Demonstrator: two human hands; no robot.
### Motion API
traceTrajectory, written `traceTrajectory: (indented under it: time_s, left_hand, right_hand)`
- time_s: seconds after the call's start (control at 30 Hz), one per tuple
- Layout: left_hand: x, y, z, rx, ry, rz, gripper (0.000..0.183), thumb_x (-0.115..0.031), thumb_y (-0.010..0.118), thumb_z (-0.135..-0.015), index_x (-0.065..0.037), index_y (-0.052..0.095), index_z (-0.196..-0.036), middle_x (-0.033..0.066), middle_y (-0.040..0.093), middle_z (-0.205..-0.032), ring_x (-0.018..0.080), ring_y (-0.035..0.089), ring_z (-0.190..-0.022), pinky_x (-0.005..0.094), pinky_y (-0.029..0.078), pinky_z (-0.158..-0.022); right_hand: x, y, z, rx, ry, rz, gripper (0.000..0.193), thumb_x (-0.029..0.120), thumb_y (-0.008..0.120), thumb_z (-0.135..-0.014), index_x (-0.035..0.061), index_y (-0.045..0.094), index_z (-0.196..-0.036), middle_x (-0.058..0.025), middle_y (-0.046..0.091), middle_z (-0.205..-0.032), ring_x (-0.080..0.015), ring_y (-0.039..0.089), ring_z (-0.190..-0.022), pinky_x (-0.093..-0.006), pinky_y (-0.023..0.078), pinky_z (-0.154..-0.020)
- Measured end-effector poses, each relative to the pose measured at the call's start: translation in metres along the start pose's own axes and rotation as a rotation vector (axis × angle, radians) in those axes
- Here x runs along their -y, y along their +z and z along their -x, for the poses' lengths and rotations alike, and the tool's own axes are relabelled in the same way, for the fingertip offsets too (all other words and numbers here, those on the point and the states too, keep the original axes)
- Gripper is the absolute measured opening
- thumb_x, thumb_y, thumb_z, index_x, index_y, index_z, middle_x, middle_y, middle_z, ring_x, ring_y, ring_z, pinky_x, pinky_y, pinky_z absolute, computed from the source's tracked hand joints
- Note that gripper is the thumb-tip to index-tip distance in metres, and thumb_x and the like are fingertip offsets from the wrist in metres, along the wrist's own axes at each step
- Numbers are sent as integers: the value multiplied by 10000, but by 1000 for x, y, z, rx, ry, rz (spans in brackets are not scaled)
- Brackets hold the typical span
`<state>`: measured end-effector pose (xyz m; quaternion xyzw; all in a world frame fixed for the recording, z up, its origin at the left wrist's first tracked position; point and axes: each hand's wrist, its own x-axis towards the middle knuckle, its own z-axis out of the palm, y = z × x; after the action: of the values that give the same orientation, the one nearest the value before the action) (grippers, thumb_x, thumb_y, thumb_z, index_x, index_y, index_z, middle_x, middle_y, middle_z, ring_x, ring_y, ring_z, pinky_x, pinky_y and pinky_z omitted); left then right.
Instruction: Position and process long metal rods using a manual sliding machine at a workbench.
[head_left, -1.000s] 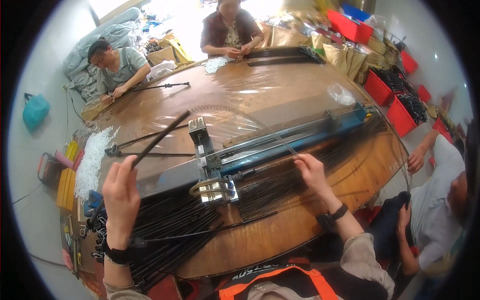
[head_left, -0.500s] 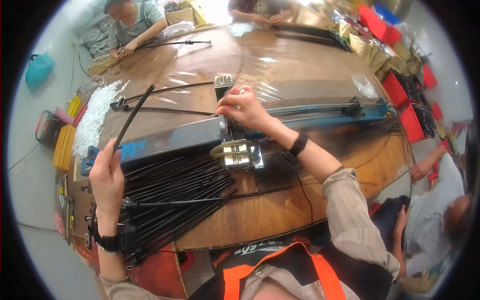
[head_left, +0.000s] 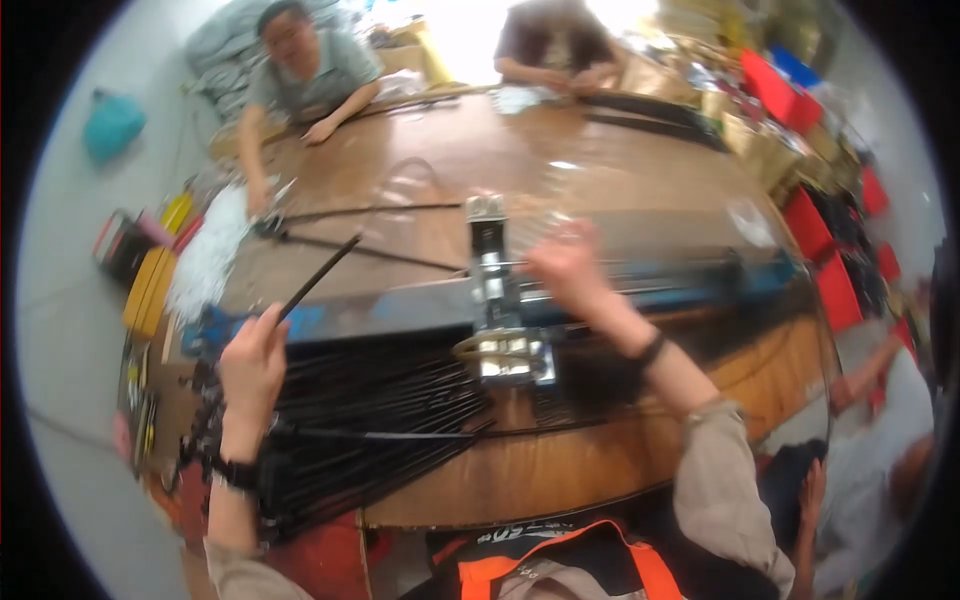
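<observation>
The left hand (head_left: 250, 365) has its grip wrapped around a thin black rod (head_left: 318, 278), which slants up and away over the round wooden bench (head_left: 560, 470). Below that hand lies a thick bundle of long black rods (head_left: 380, 410), spread across the bench's near edge. The right hand (head_left: 565, 265) is blurred; it hovers beside the upright silver metal fixture (head_left: 492, 300) on the long blue rail (head_left: 640, 295), and whether its grip holds anything cannot be told.

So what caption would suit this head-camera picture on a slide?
Left hand holds a thin black rod above a pile of black rods; right hand reaches to the metal fixture on the wooden table.
</observation>
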<state>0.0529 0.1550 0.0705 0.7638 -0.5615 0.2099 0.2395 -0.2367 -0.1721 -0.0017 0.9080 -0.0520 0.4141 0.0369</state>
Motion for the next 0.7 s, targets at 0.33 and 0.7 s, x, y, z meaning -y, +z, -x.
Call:
traceTrajectory:
  time_s: [0.33,0.7]
  left_hand:
    - [-66,132,-61,80,425,220,107,-222,660,-862,-123,620,-857,94,565,-690,306,616,-692,424,499,-628]
    - [-81,153,-55,214,191,294,172,-229,619,-895,-96,643,-790,95,612,-741,325,614,-725,456,482,-679]
  right_hand:
    - [-118,-147,153,152,293,503,42,115,658,-853,82,650,-878,-73,617,-821,-278,565,-940,-421,387,-939]
    - [-117,-127,156,49,392,373,69,74,659,-850,34,615,-885,-107,582,-816,-298,562,-884,-412,421,-842]
